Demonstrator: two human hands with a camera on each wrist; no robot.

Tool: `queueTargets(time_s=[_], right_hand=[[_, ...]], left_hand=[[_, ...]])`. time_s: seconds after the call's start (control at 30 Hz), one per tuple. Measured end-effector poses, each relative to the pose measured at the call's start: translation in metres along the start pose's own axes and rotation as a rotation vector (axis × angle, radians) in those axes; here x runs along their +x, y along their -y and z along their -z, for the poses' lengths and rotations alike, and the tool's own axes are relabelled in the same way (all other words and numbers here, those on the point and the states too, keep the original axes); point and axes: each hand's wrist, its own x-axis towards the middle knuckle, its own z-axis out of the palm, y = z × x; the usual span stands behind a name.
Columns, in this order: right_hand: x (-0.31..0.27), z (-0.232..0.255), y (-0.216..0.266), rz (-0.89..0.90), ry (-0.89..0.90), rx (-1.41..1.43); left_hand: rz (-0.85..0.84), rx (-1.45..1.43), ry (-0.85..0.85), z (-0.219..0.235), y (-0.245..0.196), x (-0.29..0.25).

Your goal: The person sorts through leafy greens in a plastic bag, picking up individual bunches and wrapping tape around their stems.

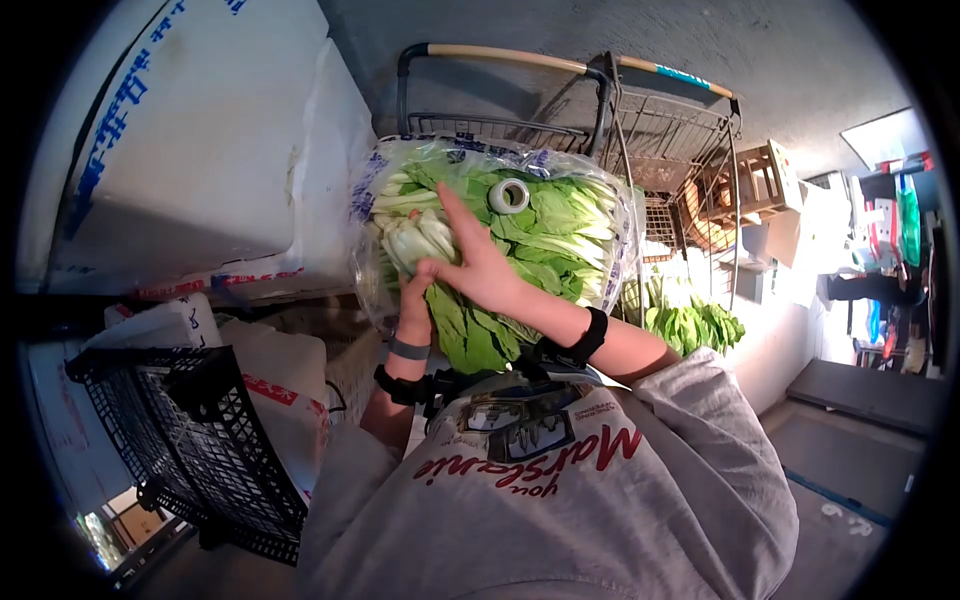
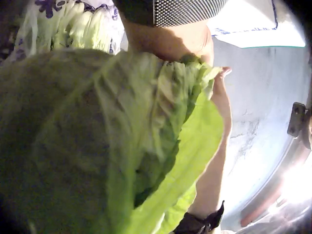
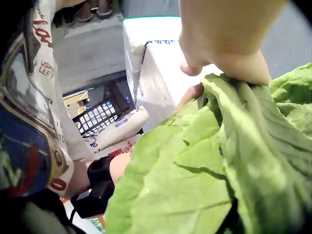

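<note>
A bunch of leafy greens with pale stems (image 1: 415, 240) is held over a clear plastic bag (image 1: 362, 200) packed with more greens (image 1: 555, 225). My left hand (image 1: 416, 300) grips the bunch from the near left side, its fingers mostly hidden. Across the bunch lies my right hand (image 1: 485, 270), index finger straight and thumb spread towards the left hand. Broad leaves (image 3: 175, 170) hang below the hands and fill much of both wrist views. On the bagged greens, right of the hands, sits a roll of tape (image 1: 509, 196).
Wire carts (image 1: 675, 110) stand behind and to the right, with loose greens (image 1: 690, 315) beside them. White foam boxes (image 1: 220, 150) rise at the left. A black plastic crate (image 1: 190, 440) tilts at the lower left. Wooden crates (image 1: 765, 185) sit further right.
</note>
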Motion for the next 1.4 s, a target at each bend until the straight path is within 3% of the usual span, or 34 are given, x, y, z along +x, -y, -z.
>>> queueTargets(time_s=[0.03,0.1,0.17,0.2,0.3,0.37,0.47,0.5,0.57,0.63,0.7,0.73,0.77,0.83,0.9,0.93,0.97,1.03,1.1,1.17,1.2,1.27,1.37,1.4], right_hand=[[-0.003,0.002,0.004,-0.078,0.088,0.043],[-0.006,0.005,-0.005,-0.078,0.1,0.025],[-0.002,0.007,-0.019,-0.065,0.113,0.01],[-0.001,0.01,-0.03,-0.139,0.155,0.08],[0.001,0.004,-0.071,-0.291,0.161,0.23],[0.002,0.006,-0.086,-0.32,0.14,0.42],[-0.001,0.035,-0.063,-0.343,0.119,0.554],[-0.002,0.041,-0.061,-0.336,0.104,0.611],[-0.004,0.042,-0.061,-0.348,0.1,0.633],[-0.011,0.031,-0.064,-0.379,-0.013,0.639],[-0.017,0.024,-0.056,-0.326,-0.071,0.503],[-0.013,0.023,-0.056,-0.386,-0.098,0.743],[-0.01,0.023,-0.056,-0.441,-0.125,0.983],[-0.013,0.031,-0.053,-0.464,-0.077,0.981],[-0.007,0.043,-0.058,-0.477,0.146,0.9],[-0.004,0.055,-0.061,-0.453,0.265,0.702],[-0.004,0.066,-0.068,-0.431,0.285,0.554],[-0.003,0.108,-0.079,-0.309,0.289,0.191],[-0.017,0.143,-0.096,-0.421,0.102,-0.369],[-0.033,0.164,-0.133,-0.557,0.254,-1.042],[-0.044,0.166,-0.153,-0.558,0.256,-1.043],[-0.061,0.167,-0.186,-0.387,0.145,-1.363],[-0.056,0.177,-0.204,-0.415,0.193,-1.282],[-0.058,0.181,-0.196,-0.351,0.126,-1.276]], left_hand=[[-0.079,0.034,0.036,0.007,0.006,-0.004],[0.003,0.129,-0.005,0.013,0.017,-0.009],[0.121,0.038,-0.29,-0.022,0.011,-0.01],[0.098,0.083,-0.349,-0.064,-0.022,-0.016],[0.18,0.098,-0.361,-0.07,-0.009,-0.002],[0.212,0.062,-0.301,-0.067,-0.006,0.005],[0.19,-0.183,0.085,-0.053,0.002,0.011],[0.189,-0.18,0.079,-0.054,0.003,0.008],[0.068,0.21,0.157,-0.055,0.007,0.003],[0.18,0.402,0.168,-0.05,0.024,-0.002],[0.287,0.38,0.035,-0.054,0.037,-0.005],[0.303,0.424,-0.044,-0.063,0.035,-0.005],[0.259,0.278,-0.007,-0.045,0.052,0.0],[0.355,0.021,-0.066,-0.047,0.048,0.0],[0.505,-0.14,-0.058,-0.038,0.046,0.005],[0.554,-0.233,0.006,-0.035,0.042,0.006],[0.601,-0.329,0.068,-0.033,0.038,0.005],[0.53,-0.329,0.123,-0.048,0.029,0.002],[0.438,-0.314,0.22,-0.041,0.023,0.002],[0.454,-0.244,0.201,-0.026,0.026,0.004],[0.455,-0.263,0.171,-0.034,0.02,0.001],[0.453,-0.278,0.148,-0.039,0.015,0.0],[0.39,-0.254,0.15,-0.016,0.018,0.001],[0.378,-0.236,0.12,-0.013,0.016,0.0]])
